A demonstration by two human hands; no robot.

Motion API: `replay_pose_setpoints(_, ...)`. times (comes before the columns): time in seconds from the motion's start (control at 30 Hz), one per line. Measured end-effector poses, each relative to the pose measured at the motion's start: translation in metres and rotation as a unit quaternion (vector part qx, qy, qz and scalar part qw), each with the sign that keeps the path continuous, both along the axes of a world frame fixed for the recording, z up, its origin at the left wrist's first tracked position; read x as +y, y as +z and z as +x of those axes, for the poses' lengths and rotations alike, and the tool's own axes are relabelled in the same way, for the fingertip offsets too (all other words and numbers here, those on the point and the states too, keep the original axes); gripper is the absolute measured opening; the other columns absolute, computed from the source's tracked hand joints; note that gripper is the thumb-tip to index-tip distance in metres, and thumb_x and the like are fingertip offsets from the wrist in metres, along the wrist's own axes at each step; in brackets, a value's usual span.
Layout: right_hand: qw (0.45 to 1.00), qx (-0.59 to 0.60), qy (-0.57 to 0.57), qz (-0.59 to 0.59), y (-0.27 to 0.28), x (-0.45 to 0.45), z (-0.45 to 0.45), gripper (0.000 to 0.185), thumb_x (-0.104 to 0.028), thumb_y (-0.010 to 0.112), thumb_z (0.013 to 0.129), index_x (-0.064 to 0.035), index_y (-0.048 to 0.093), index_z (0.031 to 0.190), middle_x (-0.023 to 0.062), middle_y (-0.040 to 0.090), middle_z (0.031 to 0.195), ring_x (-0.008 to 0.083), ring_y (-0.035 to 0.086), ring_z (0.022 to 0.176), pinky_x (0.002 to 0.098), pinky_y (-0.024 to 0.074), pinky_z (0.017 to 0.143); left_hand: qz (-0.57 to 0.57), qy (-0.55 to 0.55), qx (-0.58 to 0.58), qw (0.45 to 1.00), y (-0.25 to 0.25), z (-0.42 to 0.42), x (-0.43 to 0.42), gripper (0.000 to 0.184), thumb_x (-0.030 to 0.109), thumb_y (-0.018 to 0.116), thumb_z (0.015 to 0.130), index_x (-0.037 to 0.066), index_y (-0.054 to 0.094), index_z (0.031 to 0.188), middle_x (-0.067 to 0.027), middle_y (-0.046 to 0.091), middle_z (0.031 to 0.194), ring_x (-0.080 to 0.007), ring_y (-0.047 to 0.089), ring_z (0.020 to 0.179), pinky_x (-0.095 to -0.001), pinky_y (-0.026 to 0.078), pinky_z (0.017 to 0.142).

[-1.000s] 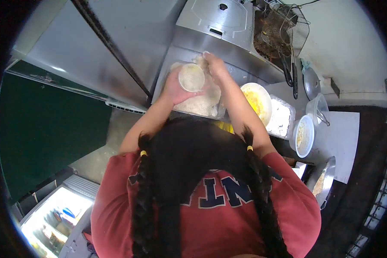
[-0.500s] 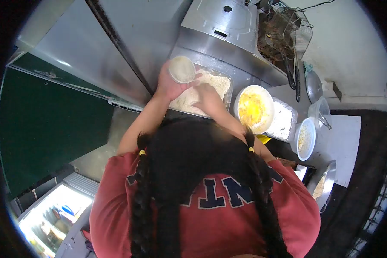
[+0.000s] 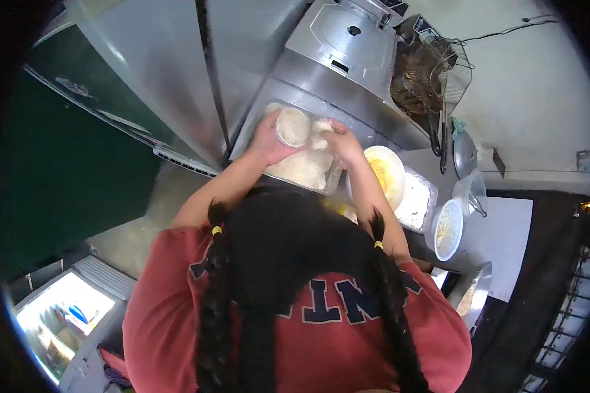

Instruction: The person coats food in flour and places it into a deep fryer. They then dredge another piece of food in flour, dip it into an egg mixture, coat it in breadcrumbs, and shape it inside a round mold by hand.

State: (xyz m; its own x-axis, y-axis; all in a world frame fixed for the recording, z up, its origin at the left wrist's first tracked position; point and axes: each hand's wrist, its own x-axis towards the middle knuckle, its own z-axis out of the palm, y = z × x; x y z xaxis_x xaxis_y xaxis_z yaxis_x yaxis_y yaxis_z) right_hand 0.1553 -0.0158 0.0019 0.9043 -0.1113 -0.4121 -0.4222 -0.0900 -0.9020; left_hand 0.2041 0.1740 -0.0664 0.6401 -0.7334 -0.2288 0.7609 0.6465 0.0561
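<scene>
My left hand [image 3: 269, 143] is wrapped around a small round tub [image 3: 293, 127] of pale crumbs, tipped so its open top faces up toward me. Beside it, my right hand [image 3: 342, 143] grips a pale, crumb-coated piece [image 3: 320, 135]; what lies under the coating cannot be made out. Both hands are over a rectangular metal tray [image 3: 332, 185] with a bed of crumbs [image 3: 303, 169] in it. Just right of the tray is a white bowl [image 3: 396, 159] of beaten egg, partly hidden by my right forearm.
A foil-like tray [image 3: 421, 200] of white powder sits past the egg bowl. Farther right are a white tub [image 3: 448, 229] with bits in it and a clear container [image 3: 471, 191]. A lidded steel fryer [image 3: 344, 46] and wire baskets [image 3: 432, 72] stand behind.
My right hand has lifted out of the crumbs and moved right, now with a coated piece in it. The left hand still holds the tub. The view has shifted slightly.
</scene>
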Motion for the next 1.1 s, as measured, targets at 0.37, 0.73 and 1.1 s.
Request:
replay_pose_setpoints(0.37, 0.951, -0.106, 0.102, -0.273, 0.052, 0.028, 0.023, 0.026, -0.006, 0.065, 0.080, -0.0076, 0.071, 0.105, 0.0130, 0.067, 0.075, 0.0225, 0.066, 0.071, 0.0363, 0.0519, 0.067, 0.011, -0.098, -0.011, 0.995, 0.001, -0.012, -0.012, 0.059, 0.050, 0.038, 0.096, 0.010, 0.049, 0.139, -0.0163, 0.051, 0.141, -0.0410, 0.051, 0.125, -0.0589, 0.041, 0.102)
replay_pose_setpoints(0.73, 0.893, -0.145, 0.143, -0.400, 0.035, 0.013, 0.045, 0.032, -0.034, 0.066, 0.084, -0.0079, 0.073, 0.102, 0.0198, 0.070, 0.084, 0.0329, 0.068, 0.077, 0.0403, 0.0521, 0.073, 0.032, -0.164, -0.055, 0.984, -0.002, -0.010, -0.008, 0.073, 0.071, 0.035, 0.092, 0.016, 0.051, 0.137, -0.0155, 0.060, 0.129, -0.0411, 0.062, 0.109, -0.0485, 0.054, 0.076)
replay_pose_setpoints(1.1, 0.959, -0.046, 0.025, -0.279, -0.053, 0.033, 0.052, 0.051, -0.044, 0.049, 0.094, 0.0026, 0.071, 0.091, 0.0279, 0.068, 0.087, 0.0437, 0.066, 0.087, 0.0458, 0.0496, 0.082, 0.106, -0.202, -0.064, 0.971, 0.007, -0.019, -0.012, 0.087, 0.080, 0.029, 0.087, 0.011, 0.050, 0.137, -0.0147, 0.066, 0.118, -0.0376, 0.068, 0.098, -0.0482, 0.059, 0.072)
